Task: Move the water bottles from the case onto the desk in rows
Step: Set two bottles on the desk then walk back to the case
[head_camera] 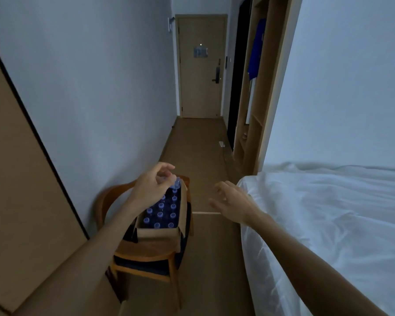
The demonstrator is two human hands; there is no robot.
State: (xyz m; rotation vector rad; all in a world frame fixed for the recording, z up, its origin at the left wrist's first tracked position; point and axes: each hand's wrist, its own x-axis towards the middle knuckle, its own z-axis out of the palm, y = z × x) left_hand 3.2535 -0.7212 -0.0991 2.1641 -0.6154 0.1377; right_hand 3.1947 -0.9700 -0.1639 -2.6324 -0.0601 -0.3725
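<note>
An open cardboard case (pixel 157 233) sits on a wooden chair (pixel 144 254) against the left wall. Several water bottles with blue caps (pixel 160 214) stand upright in it in rows. My left hand (pixel 149 188) reaches over the far end of the case, and its thumb and fingers pinch the cap of a water bottle (pixel 163 178) there. Another bottle (pixel 177 184) stands just right of that hand. My right hand (pixel 234 202) hovers right of the case, beside the bed corner, with fingers loosely spread and holding nothing.
A bed with white sheets (pixel 317 224) fills the right side. A brown surface with a dark edge (pixel 21 179) runs along the left. A narrow strip of floor (pixel 205 258) leads between chair and bed toward a closed door (pixel 201 69). An open wardrobe (pixel 255 87) stands beyond the bed.
</note>
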